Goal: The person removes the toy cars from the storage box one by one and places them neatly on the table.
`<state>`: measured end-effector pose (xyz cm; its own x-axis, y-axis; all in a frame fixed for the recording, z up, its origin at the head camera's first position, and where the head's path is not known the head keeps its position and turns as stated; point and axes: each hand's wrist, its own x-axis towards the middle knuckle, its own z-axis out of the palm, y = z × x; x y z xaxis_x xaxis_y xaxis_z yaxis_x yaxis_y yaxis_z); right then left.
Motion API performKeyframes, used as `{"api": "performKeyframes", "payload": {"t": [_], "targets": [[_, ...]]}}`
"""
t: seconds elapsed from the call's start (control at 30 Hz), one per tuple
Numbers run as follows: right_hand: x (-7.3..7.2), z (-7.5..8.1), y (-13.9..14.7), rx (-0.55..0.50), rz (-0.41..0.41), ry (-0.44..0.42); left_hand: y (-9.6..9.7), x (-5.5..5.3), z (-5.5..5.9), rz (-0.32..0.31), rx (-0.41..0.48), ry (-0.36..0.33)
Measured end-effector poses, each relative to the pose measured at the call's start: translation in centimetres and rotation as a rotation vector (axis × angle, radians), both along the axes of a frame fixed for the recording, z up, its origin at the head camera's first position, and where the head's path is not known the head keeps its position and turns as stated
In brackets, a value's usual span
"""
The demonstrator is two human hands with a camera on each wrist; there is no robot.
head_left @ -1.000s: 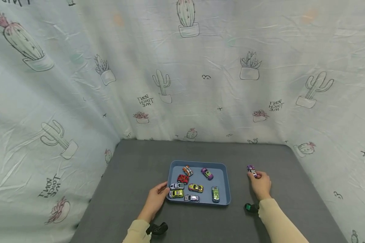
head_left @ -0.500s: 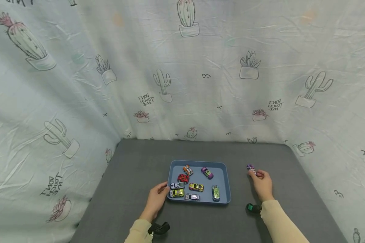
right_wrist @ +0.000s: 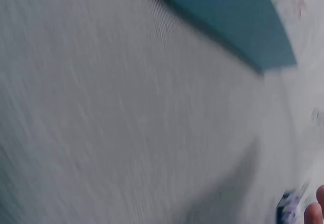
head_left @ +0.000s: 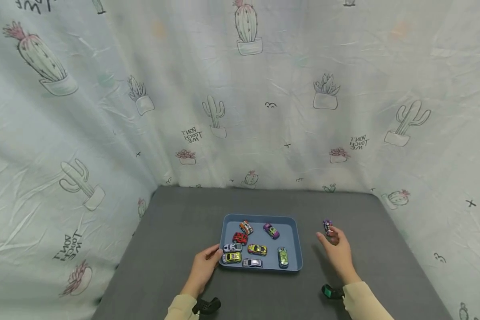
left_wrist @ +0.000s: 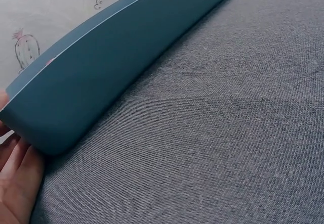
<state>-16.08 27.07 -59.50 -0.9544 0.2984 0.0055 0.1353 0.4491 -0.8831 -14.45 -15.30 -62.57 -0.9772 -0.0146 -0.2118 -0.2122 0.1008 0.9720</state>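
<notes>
My left hand (head_left: 203, 269) grips the left side of a blue tray (head_left: 270, 258), and the left wrist view has its fingers around the corner of the tray wall (left_wrist: 111, 52). Several toy cars lie in the tray, among them a red one (head_left: 240, 238), a yellow one (head_left: 257, 250) and a green one (head_left: 282, 257). To the right of the tray, on the grey cloth, sits a purple toy car (head_left: 327, 226). My right hand (head_left: 338, 258) is just in front of it, thumb spread away from the fingers, holding nothing. Fingertips (right_wrist: 313, 214) show beside that car in the right wrist view.
Grey cloth (head_left: 184, 213) covers the table. A pale curtain (head_left: 288, 120) printed with cacti hangs behind it and along both sides. Black wrist cameras (head_left: 331, 292) are strapped under both wrists.
My right hand has let go of the purple toy car; its thumb has spread out to the left and the hand has drawn back slightly. The left hand keeps its grip on the tray.
</notes>
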Motion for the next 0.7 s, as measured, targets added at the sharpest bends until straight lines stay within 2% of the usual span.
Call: {"api": "performKeyframes", "payload": {"t": [0.2, 0.4, 0.6, 0.7], "targets": [[1.0, 0.9, -2.9, 0.044, 0.074, 0.048, -0.1, 0.1, 0.0, -0.007, 0.008, 0.006], [1.4, 1.5, -5.7, 0.144, 0.137, 0.042, -0.1, 0.0, -0.1, -0.005, 0.005, -0.001], [1.5, 1.5, -8.0, 0.182, 0.183, 0.049, 0.0, -0.1, -0.4, 0.002, -0.006, 0.005], [1.4, 1.3, -8.8, 0.254, 0.186, 0.063, 0.0, -0.2, -0.5, 0.004, 0.005, 0.023]]}}
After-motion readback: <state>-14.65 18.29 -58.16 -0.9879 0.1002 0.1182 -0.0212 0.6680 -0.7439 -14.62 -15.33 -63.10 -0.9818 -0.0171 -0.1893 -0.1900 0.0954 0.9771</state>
